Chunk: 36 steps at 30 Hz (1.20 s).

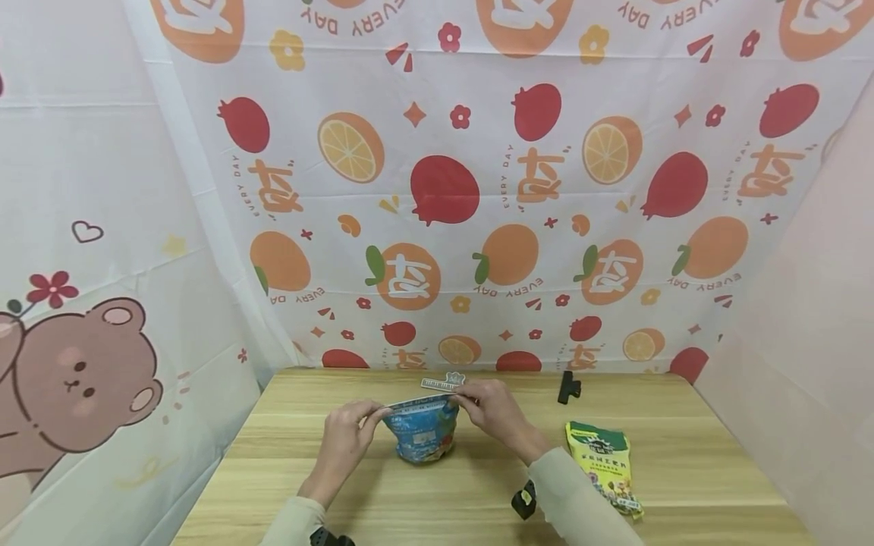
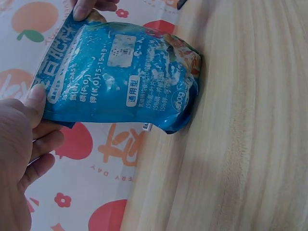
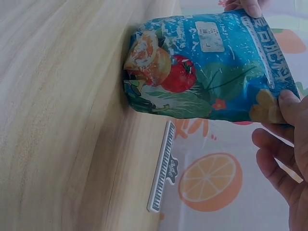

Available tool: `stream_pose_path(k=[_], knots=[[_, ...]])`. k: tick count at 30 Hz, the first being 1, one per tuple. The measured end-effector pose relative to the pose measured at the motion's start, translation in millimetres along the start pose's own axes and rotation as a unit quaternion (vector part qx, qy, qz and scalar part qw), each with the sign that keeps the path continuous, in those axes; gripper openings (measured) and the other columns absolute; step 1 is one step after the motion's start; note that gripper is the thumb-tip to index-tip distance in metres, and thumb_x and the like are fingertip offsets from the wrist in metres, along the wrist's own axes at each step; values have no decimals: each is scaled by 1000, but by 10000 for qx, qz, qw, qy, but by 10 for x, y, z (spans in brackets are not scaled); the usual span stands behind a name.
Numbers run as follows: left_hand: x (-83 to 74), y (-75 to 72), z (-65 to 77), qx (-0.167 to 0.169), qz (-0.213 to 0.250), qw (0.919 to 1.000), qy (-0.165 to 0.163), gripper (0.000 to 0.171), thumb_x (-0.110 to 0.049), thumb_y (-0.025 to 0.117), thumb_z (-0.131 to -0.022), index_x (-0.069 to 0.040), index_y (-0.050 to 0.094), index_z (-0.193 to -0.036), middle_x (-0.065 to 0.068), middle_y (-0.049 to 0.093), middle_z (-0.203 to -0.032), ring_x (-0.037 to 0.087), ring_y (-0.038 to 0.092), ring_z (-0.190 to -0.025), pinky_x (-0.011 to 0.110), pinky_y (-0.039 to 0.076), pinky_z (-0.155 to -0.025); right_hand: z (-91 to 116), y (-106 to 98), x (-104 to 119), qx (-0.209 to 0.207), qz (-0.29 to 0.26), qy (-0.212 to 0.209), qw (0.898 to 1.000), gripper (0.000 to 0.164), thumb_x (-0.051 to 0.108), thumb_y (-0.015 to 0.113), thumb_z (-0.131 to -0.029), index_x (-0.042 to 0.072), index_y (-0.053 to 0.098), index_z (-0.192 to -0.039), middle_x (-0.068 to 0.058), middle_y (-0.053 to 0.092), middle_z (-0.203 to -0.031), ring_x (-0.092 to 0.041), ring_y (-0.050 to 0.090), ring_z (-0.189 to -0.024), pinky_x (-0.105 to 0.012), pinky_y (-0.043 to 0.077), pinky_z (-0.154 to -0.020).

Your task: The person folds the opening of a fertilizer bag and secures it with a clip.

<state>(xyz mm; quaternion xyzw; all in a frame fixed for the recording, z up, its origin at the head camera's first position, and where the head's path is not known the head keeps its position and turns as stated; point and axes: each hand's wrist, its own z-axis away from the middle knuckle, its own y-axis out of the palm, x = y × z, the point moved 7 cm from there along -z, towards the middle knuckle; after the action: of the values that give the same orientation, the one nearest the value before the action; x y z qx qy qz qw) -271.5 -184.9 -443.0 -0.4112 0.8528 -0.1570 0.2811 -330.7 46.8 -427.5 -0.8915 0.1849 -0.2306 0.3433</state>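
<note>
While the left hand [image 1: 344, 436] pinches one top corner of the blue bag [image 1: 423, 434], the right hand [image 1: 498, 413] pinches the other, with the bag upright on the counter [image 1: 389, 508]. Behind it lies a white clip [image 3: 161, 168]; to the right are a black clip [image 1: 566, 387] and a yellow bag [image 1: 601, 464].

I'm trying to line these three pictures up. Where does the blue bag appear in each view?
Head: the blue bag is low in the picture, just left of centre.
Left wrist: the blue bag fills the upper left.
Right wrist: the blue bag fills the upper right.
Shared landmark: the white label on its face.
</note>
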Motion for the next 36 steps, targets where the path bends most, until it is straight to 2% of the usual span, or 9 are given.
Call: stream_pose_path(k=[2,8,13,20,28,31,36], knots=[[-5,-3,7,1,-4,10000,1,8,-9,84,-79,-13,76,-78,1,77,-75,13,72,-68,28,56,-60,2,3,-5,56,-13,27,10000,6,13,76,-91,12,80,-95,1,77,-82,3,46,-60,-9,36,-54],[-15,-9,19,2,-33,10000,91,6,-5,80,-82,-9,77,-81,4,78,-77,15,72,-68,29,58,-61,4,36,4,335,149,26,9993,9,12,69,-96,12,77,-99,2,76,-87,-2,59,-70,-16,50,-64],[-31,-21,20,-40,-37,9997,238,5,0,77,-85,-5,77,-85,8,78,-80,19,73,-70,33,59,-62,0,39,4,332,175,2,9993,9,11,68,-97,12,77,-100,1,77,-89,-4,63,-73,-19,55,-67],[-37,-32,8,35,-128,9999,98,6,-1,81,-81,-6,78,-82,7,77,-77,17,71,-66,30,57,-59,16,20,15,52,225,-166,9996,7,10,71,-94,10,78,-96,0,76,-82,0,54,-64,-12,46,-60],[-19,-44,32,-184,-80,9996,196,11,2,84,-75,-7,78,-79,7,77,-75,16,71,-65,26,55,-56,71,6,1,-406,-68,-229,9989,5,6,75,-90,9,80,-89,3,70,-69,4,44,-57,-7,38,-53],[0,-47,32,-201,-3,9997,170,6,-2,83,-79,-7,79,-80,7,78,-77,17,73,-67,27,56,-58,79,-3,-16,-518,-318,-146,9980,6,5,76,-89,8,81,-90,2,71,-68,6,46,-56,-6,39,-51],[30,-38,24,-232,65,9997,38,8,-3,85,-77,-9,80,-81,5,79,-78,17,74,-69,28,57,-60,71,-32,-32,-627,-648,-40,9959,7,4,76,-88,7,82,-92,-1,73,-69,4,53,-55,-7,42,-50]])
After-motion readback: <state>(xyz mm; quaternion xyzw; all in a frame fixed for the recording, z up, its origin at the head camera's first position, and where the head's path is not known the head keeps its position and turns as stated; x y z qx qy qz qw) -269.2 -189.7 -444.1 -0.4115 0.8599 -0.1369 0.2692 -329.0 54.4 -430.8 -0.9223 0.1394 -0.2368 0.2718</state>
